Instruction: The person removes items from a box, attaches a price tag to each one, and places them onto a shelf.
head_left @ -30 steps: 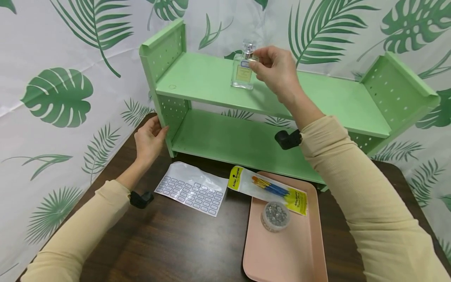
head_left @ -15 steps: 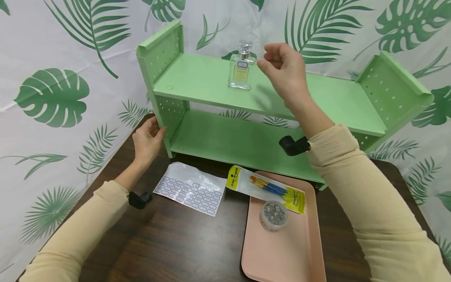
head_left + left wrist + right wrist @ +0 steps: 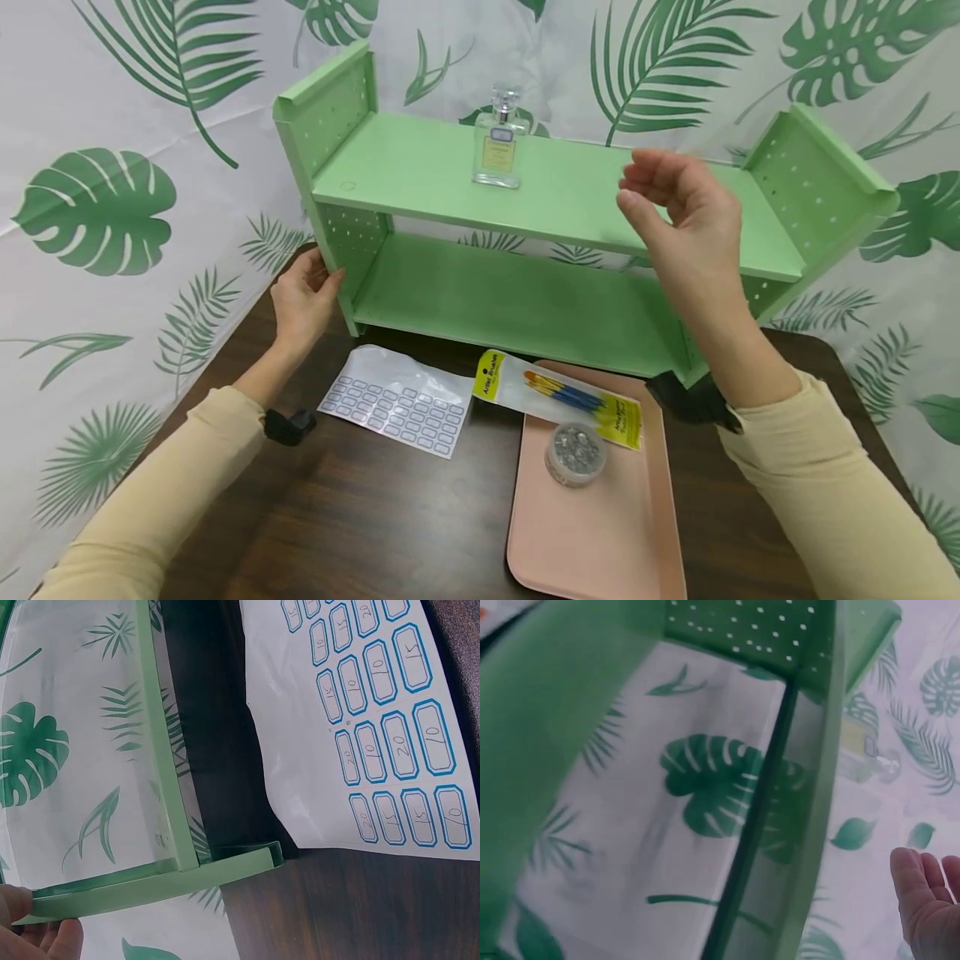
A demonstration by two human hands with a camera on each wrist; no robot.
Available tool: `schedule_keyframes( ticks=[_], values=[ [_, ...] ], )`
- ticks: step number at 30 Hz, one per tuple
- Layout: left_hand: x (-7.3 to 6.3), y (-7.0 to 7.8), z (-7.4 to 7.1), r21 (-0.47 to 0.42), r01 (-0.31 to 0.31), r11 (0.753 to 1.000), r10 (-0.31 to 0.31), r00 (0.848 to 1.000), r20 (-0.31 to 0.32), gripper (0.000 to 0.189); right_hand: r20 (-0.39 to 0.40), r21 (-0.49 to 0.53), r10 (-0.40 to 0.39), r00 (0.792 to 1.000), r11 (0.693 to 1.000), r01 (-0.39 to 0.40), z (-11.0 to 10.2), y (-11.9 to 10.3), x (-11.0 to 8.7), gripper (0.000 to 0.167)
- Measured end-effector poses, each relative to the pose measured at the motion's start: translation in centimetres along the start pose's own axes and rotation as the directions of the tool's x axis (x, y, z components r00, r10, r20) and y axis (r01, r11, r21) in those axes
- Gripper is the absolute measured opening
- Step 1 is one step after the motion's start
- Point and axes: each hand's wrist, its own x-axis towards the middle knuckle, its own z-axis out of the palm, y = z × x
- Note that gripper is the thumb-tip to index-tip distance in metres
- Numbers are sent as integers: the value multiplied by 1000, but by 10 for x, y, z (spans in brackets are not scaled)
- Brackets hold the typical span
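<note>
My left hand (image 3: 302,298) grips the left side panel of a green metal shelf (image 3: 480,296), thumb on one side and fingers on the other, as the left wrist view shows at its lower left corner. On the upper level stands a clear glass perfume bottle (image 3: 497,142), upright, with a yellow label and a small blue-bordered sticker above it. My right hand (image 3: 693,212) is raised in front of the shelf's right half, fingers loosely bent and holding nothing. In the right wrist view the bottle (image 3: 859,750) lies beyond the shelf edge, apart from the hand.
A sheet of blue-bordered number stickers (image 3: 401,408) lies on the dark wooden table (image 3: 360,517). Right of it is a pink tray (image 3: 585,542). A packet of artist brushes (image 3: 558,398) overlaps its far end, and a round clear tub of silvery bits (image 3: 575,454) stands in it.
My right hand has let go of the perfume bottle and moved away to the right and down. The bottle stays standing on the upper shelf. My left hand keeps its hold.
</note>
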Motion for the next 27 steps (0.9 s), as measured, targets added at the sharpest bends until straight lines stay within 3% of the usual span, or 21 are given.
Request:
schedule_keyframes(
  ticks=[5, 12, 22, 27],
  values=[
    [-1, 1, 1, 13, 14, 1000, -14, 1000, 4, 31, -1, -72, 60, 998, 996, -60, -22, 18, -40, 30],
    [-2, 4, 1, 38, 44, 998, -44, 999, -1, 30, 9, -230, 232, 973, 947, -223, -55, 68, -93, 33],
    [-2, 2, 2, 24, 33, 999, -33, 999, -9, 30, 25, -307, 467, 884, 845, -438, -85, 129, -149, 38],
    [-4, 4, 3, 27, 32, 999, -32, 999, -7, 30, 72, -332, 573, 816, 786, -522, -93, 144, -161, 43]
  ],
)
